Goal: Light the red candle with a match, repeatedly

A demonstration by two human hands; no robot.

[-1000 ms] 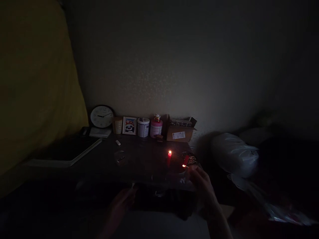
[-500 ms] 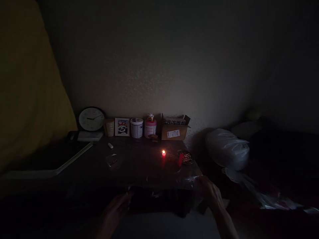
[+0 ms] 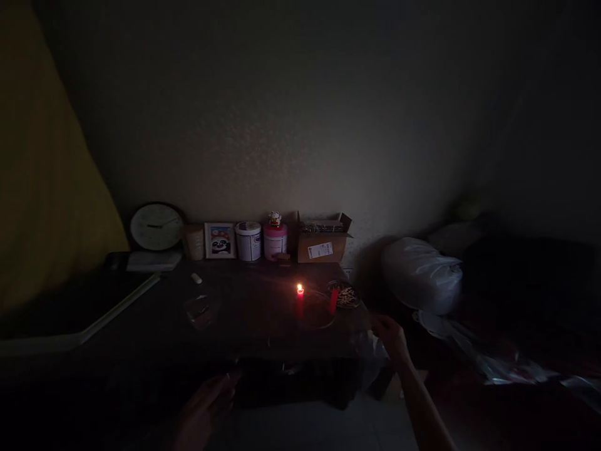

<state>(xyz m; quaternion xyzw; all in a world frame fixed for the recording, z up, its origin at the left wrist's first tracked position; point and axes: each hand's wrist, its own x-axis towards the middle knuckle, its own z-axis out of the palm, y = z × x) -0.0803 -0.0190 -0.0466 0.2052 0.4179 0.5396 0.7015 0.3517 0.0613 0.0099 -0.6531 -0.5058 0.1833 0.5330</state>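
My left hand (image 3: 209, 401) is in dim light below the table's front edge. Its fingers are pinched together, and a tiny pale spot shows near their tips; what they hold is too dark to make out. Beside the table's right front corner is my right hand (image 3: 390, 338), its fingers closed close to the clear plastic table cover (image 3: 364, 343); anything in them is hidden. On the dark table (image 3: 253, 319) a lit red candle (image 3: 300, 304) stands upright. An unlit red candle (image 3: 333, 302) leans slightly beside a round dish of matchsticks (image 3: 347, 295).
A wall clock (image 3: 156, 227), paper cup (image 3: 193, 243), framed panda picture (image 3: 220, 241), white tin (image 3: 248, 242), pink tin (image 3: 275, 243) and open cardboard box (image 3: 322, 247) line the wall. A small clear packet (image 3: 200, 311) lies left. A stuffed white bag (image 3: 420, 275) is at right.
My right hand has moved slightly up and right relative to the table corner. My left hand is lower and further left. The view has shifted slightly.
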